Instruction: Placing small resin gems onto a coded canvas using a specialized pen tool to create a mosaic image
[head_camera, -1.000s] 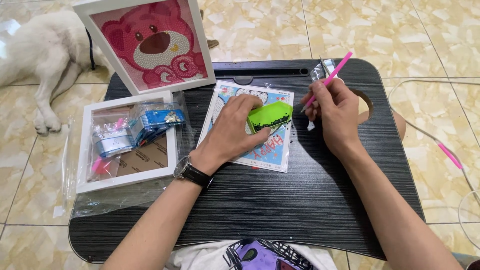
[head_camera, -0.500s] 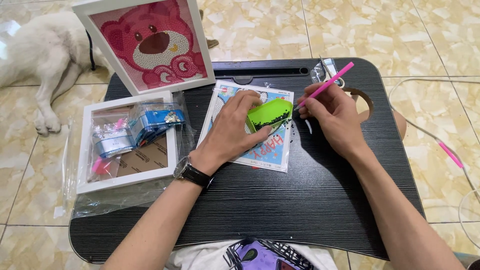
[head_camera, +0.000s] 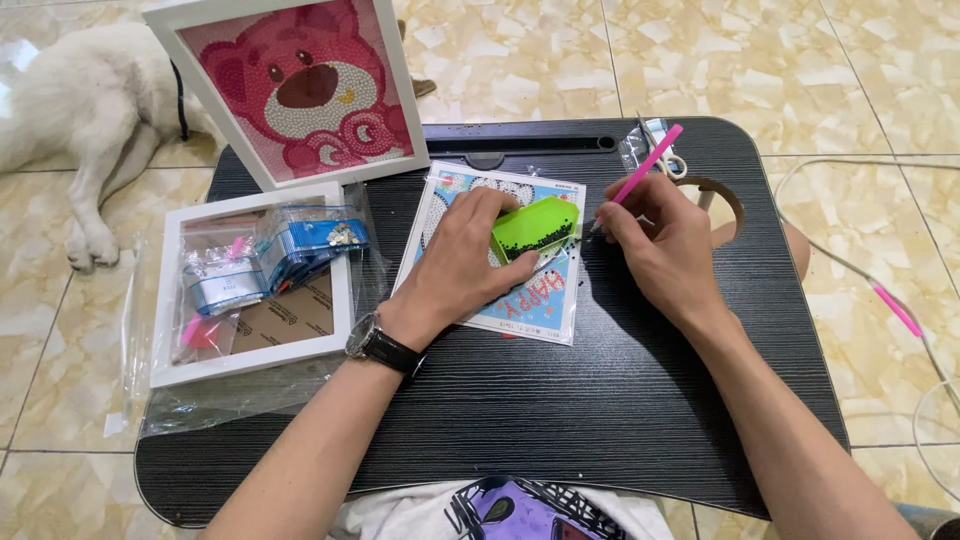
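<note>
My left hand (head_camera: 468, 262) rests on a small diamond-painting canvas (head_camera: 535, 300) and grips a green bead tray (head_camera: 533, 228) holding dark beads, tilted toward my right hand. Fingers of my right hand (head_camera: 660, 248) pinch a pink applicator pen (head_camera: 643, 170), whose tip touches the tray's right edge. The canvas lies flat on a black lap table (head_camera: 560, 400). A black watch sits on my left wrist.
A framed pink bear picture (head_camera: 295, 85) leans at the table's back left. A white frame (head_camera: 250, 285) holds several bead packets. A clear packet (head_camera: 650, 145) lies at the back right. A white dog (head_camera: 80, 110) lies on the tiled floor. A pink-tipped cable (head_camera: 895, 310) trails right.
My right hand has lowered the pen from beside the canvas, bringing its tip to the green tray's edge. My left hand stays on the tray.
</note>
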